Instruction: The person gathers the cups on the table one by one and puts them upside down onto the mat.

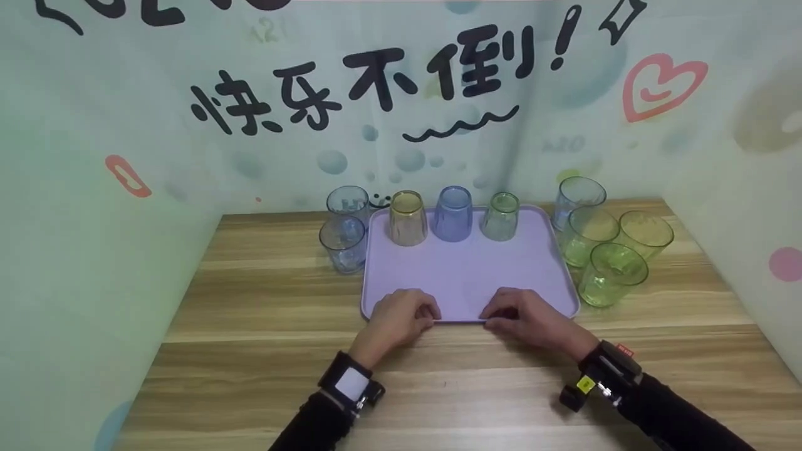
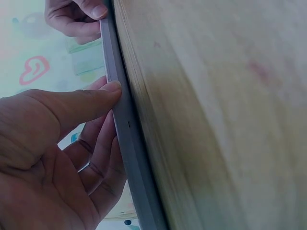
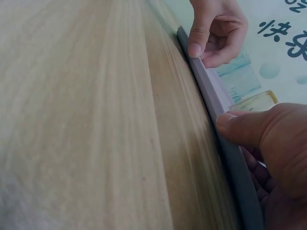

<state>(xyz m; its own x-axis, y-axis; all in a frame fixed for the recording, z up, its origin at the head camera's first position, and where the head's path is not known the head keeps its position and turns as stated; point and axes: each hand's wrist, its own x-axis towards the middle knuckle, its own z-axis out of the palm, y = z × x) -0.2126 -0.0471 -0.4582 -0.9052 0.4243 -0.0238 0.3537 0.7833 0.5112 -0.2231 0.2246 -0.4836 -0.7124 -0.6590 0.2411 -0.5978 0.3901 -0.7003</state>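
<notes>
A lilac tray (image 1: 463, 269) lies on the wooden table. Both hands are at its near edge. My left hand (image 1: 401, 316) pinches the rim left of the middle; in the left wrist view its thumb (image 2: 91, 105) presses the outer side, fingers behind. Further right, my right hand (image 1: 529, 316) pinches the same rim, with its thumb (image 3: 244, 127) on the outside in the right wrist view. Along the tray's far side stand three upside-down glasses: an amber glass (image 1: 408, 219), a blue glass (image 1: 453, 214) and a green glass (image 1: 500, 217).
Two bluish upright glasses, a rear one (image 1: 348, 200) and a front one (image 1: 343, 244), stand left of the tray. Right of it are a blue glass (image 1: 578, 197) and several yellow-green glasses (image 1: 613, 275), close to its edge. A printed cloth (image 1: 313, 156) hangs behind the table (image 1: 263, 376).
</notes>
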